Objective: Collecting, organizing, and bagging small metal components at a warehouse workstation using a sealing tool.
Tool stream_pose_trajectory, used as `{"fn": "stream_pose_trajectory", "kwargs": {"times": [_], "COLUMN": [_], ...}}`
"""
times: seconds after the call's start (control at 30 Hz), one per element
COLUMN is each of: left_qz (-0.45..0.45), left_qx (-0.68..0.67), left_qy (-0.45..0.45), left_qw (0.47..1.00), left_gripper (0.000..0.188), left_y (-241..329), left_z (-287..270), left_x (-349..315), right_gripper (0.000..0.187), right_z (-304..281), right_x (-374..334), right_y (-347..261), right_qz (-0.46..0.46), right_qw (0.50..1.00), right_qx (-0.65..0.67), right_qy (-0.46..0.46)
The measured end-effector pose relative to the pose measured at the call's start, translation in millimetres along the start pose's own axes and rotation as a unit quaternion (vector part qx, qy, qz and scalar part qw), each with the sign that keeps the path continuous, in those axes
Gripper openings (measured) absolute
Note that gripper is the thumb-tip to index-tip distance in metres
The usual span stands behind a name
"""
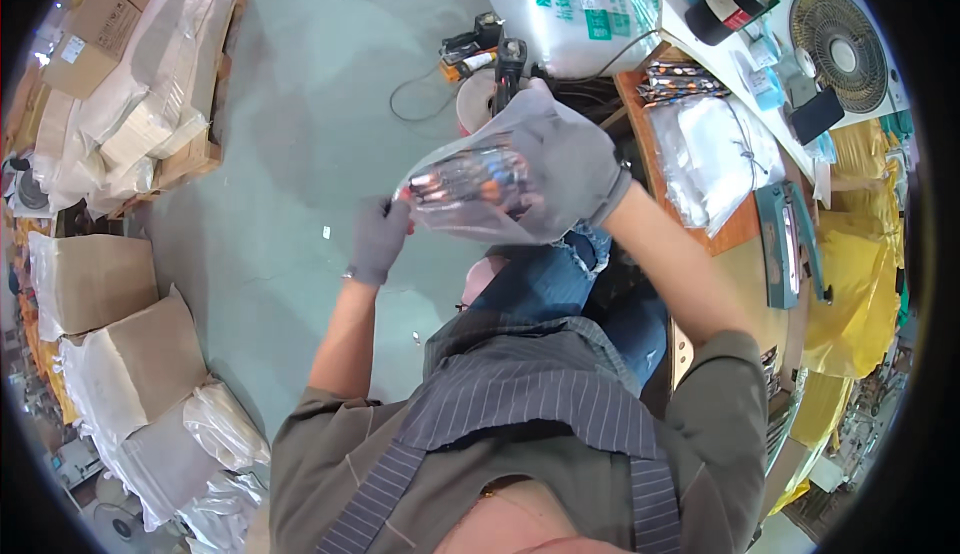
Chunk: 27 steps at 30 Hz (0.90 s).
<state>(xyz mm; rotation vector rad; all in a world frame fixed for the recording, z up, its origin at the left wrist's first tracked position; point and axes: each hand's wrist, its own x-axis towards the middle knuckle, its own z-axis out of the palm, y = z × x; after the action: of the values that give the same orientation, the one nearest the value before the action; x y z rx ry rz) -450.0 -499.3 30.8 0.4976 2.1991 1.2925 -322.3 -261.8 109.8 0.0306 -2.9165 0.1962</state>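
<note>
In the head view, the left hand in a grey knit glove has its fingers pinched on the left end of a clear plastic bag that contains slender dark pieces with orange and white markings. The right hand in a matching grey glove is at the bag's right end, partly behind blurred film; its finger closure cannot be determined. The bag is suspended between both hands above the smooth grey-green floor, left of the brown wooden table.
</note>
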Motion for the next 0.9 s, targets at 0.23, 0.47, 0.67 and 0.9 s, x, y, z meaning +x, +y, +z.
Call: {"fn": "stream_pose_trajectory", "kwargs": {"times": [0.23, 0.47, 0.67, 0.9], "left_qz": [0.042, -0.02, -0.011, -0.03], "left_qx": [0.044, -0.074, -0.046, -0.081], "left_qy": [-0.011, -0.003, 0.009, 0.018], "left_qw": [0.998, 0.997, 0.999, 0.996], "left_gripper": [0.036, 0.033, 0.032, 0.033], "left_y": [8.7, 8.6, 2.4, 7.0], "left_z": [-4.6, -12.0, -15.6, -18.5], "left_x": [23.1, 19.5, 18.0, -0.6], "right_gripper": [0.022, 0.045, 0.041, 0.029], "right_z": [57.6, 29.6, -55.3, 46.4], "right_x": [0.9, -54.0, -51.3, -76.6], "right_y": [25.0, 29.7, 74.6, 109.0], "right_qz": [0.046, 0.042, 0.255, 0.513], "right_qw": [0.988, 0.978, 0.929, 0.757], "right_qx": [0.145, 0.137, -0.087, 0.399], "right_qy": [0.012, -0.149, -0.252, -0.063]}}
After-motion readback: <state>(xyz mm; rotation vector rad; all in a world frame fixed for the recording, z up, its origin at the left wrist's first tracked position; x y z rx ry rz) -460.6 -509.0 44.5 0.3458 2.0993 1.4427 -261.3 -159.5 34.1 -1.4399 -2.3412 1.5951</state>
